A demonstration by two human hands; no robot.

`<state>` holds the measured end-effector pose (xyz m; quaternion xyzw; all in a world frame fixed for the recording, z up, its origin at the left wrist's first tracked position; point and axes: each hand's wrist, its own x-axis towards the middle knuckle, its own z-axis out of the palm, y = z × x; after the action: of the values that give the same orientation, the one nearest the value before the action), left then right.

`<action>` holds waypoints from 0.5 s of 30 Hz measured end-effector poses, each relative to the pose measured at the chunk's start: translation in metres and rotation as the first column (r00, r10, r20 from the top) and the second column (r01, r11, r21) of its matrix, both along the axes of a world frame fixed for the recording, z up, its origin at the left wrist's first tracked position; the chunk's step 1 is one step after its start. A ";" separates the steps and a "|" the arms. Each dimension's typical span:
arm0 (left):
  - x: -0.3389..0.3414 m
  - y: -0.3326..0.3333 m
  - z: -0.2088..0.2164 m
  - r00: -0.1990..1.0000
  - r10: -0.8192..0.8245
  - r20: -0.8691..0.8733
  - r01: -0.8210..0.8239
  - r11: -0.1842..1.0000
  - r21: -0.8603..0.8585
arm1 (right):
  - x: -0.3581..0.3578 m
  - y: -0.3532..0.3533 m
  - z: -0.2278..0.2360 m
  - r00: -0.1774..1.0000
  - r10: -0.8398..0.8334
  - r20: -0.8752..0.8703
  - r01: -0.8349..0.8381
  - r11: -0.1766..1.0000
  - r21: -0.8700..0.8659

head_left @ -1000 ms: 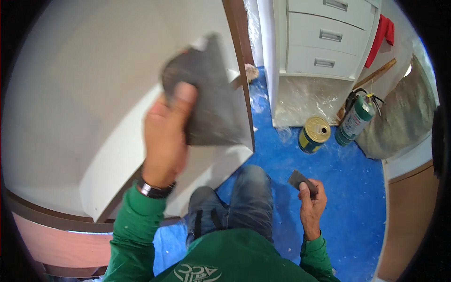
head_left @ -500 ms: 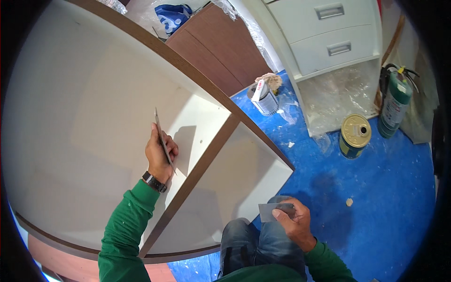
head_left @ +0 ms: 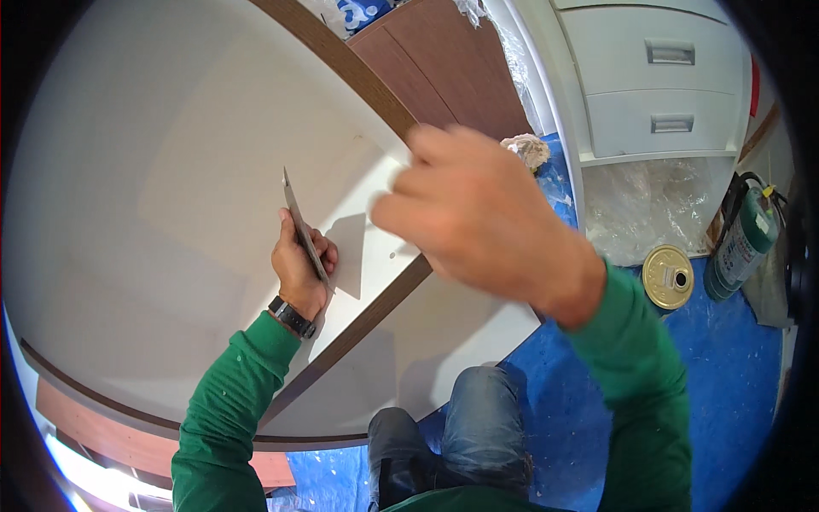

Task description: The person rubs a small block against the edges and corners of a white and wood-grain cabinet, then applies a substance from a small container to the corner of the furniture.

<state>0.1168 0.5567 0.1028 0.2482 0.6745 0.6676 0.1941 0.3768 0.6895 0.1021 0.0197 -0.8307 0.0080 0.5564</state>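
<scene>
My left hand (head_left: pixel 294 271) is wrapped round a thin, flat scraper (head_left: pixel 301 226), seen nearly edge-on. It is inside the white-lined cabinet (head_left: pixel 196 171), which has brown edging (head_left: pixel 363 334) and lies tilted before me. The raised right hand (head_left: pixel 486 220) is close to the camera and smeared by motion. Its fingers are curled together above the corner where the cabinet's brown edges meet. Whatever those fingers hold is hidden from this side.
A gold-topped tin (head_left: pixel 668 277) and a green cylinder (head_left: pixel 742 243) with a black hose stand at the right. Behind them is a white drawer unit (head_left: pixel 665 119) with clear plastic below. Blue sheeting (head_left: pixel 559 401) covers the floor. A brown panel (head_left: pixel 452 64) stands beyond the cabinet.
The right hand has risen from beside my knee, up and left over the cabinet; the grey scraper seen in it is now out of sight. The left hand keeps its scraper. The view has shifted.
</scene>
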 end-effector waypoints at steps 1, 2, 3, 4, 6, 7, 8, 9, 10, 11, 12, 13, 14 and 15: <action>0.000 0.000 0.002 1.000 -0.016 0.015 0.016 1.000 0.009 | -0.010 0.003 0.013 0.991 -0.067 0.118 0.061 0.997 0.050; 0.002 0.001 0.005 1.000 -0.007 0.012 0.007 1.000 0.004 | -0.017 0.005 0.023 0.963 -0.141 0.230 0.120 0.987 0.103; 0.004 0.003 0.005 1.000 0.001 0.019 -0.001 1.000 -0.001 | -0.022 0.003 0.029 0.913 -0.219 0.344 0.171 0.972 0.164; 0.006 0.004 0.004 1.000 0.008 0.025 -0.008 1.000 -0.008 | -0.023 -0.003 0.032 0.878 -0.239 0.414 0.179 0.967 0.180; 0.002 0.002 0.002 1.000 -0.024 -0.009 0.024 1.000 -0.017 | -0.018 -0.013 0.038 0.795 -0.275 0.541 0.191 0.960 0.206; 0.001 0.001 0.002 0.999 -0.041 -0.029 0.040 0.999 -0.023 | -0.021 -0.014 0.039 0.750 -0.290 0.595 0.194 0.956 0.222; 0.003 0.002 0.001 0.999 -0.018 -0.036 0.018 1.000 -0.020 | -0.025 -0.013 0.039 0.700 -0.306 0.645 0.198 0.951 0.237; 0.001 0.004 0.000 0.999 -0.039 -0.036 0.039 0.999 -0.012 | -0.024 -0.011 0.039 0.647 -0.323 0.691 0.203 0.946 0.253; -0.003 0.005 -0.003 0.997 -0.063 -0.037 0.063 0.998 -0.005 | -0.020 -0.009 0.037 0.667 -0.314 0.676 0.176 0.947 0.267; -0.004 0.007 -0.005 0.995 -0.089 -0.038 0.089 0.996 0.002 | -0.014 -0.007 0.035 0.685 -0.307 0.660 0.152 0.947 0.283; 0.002 0.008 -0.003 0.998 -0.057 -0.039 0.057 0.998 0.000 | -0.008 -0.005 0.035 0.711 -0.290 0.640 0.123 0.948 0.293; -0.009 0.004 -0.007 0.997 -0.054 -0.062 0.055 0.998 0.004 | 0.000 -0.003 0.036 0.767 -0.256 0.589 0.097 0.953 0.288; -0.032 0.000 -0.016 0.995 -0.052 -0.086 0.053 0.999 0.007 | 0.015 -0.001 0.033 0.841 -0.191 0.506 0.070 0.966 0.248; -0.034 0.001 -0.016 0.993 -0.060 -0.106 0.059 0.998 -0.012 | 0.033 0.003 0.030 0.906 -0.132 0.402 0.051 0.977 0.205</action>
<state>0.0832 0.5578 0.0871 0.3027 0.6791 0.6443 0.1788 0.4095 0.6923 0.1319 0.0314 -0.9264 -0.0934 0.3635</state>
